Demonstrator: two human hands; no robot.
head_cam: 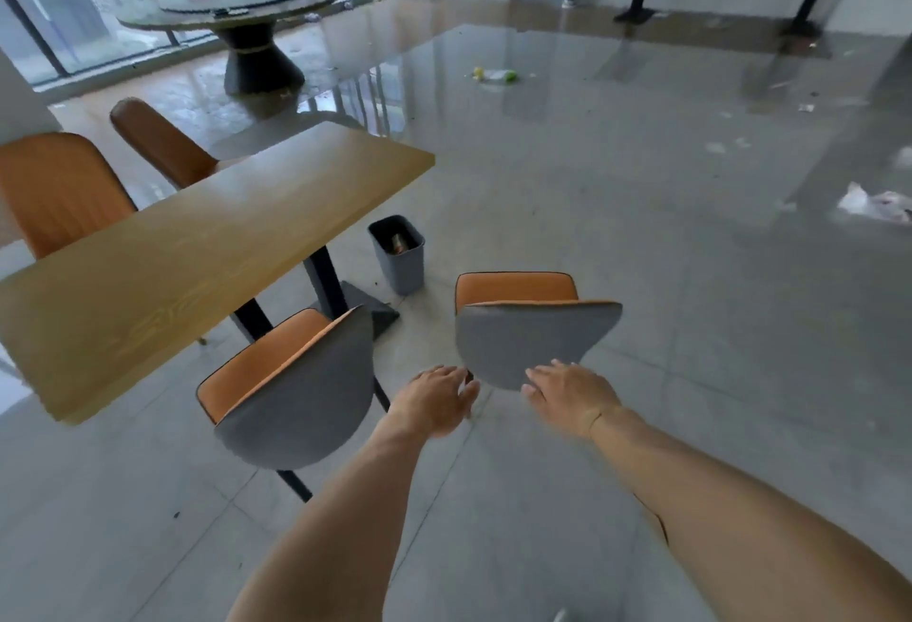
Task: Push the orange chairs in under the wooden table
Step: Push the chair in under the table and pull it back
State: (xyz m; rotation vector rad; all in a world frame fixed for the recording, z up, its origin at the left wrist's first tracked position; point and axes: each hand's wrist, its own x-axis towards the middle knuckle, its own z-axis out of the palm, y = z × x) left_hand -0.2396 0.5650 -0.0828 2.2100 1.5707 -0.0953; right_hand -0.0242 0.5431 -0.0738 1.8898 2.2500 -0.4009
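My left hand (437, 399) and right hand (567, 394) are both stretched out in front of me, fingers loosely spread and holding nothing. The right fingertips lie on or just over the lower edge of a chair back; whether they press it I cannot tell. The left hand hangs just beside that same edge, at its seven o'clock, with a small gap showing.

That near chair (535, 335) has an orange seat and orange front to its backrest, a dark piped rim, and a grey shell behind, curved and narrowing toward the bottom. It stands clear of the counter (197, 251), out at the counter's four o'clock, on open floor.

A second chair (296, 389) of the same make sits at my ten o'clock, its seat partly under the counter's near edge, the grey back turned toward me and black legs showing below.

Two more orange chairs stand on the far side: one (59, 192) at the counter's ten o'clock, with faint vertical ribs in its back, and another (158, 142) at twelve o'clock, darker orange. Both are close against the counter's far edge.

The counter has a long pale wooden top with visible grain, on a black post and flat base. A small grey bin (397, 253) stands on the floor between the base and the near chair.
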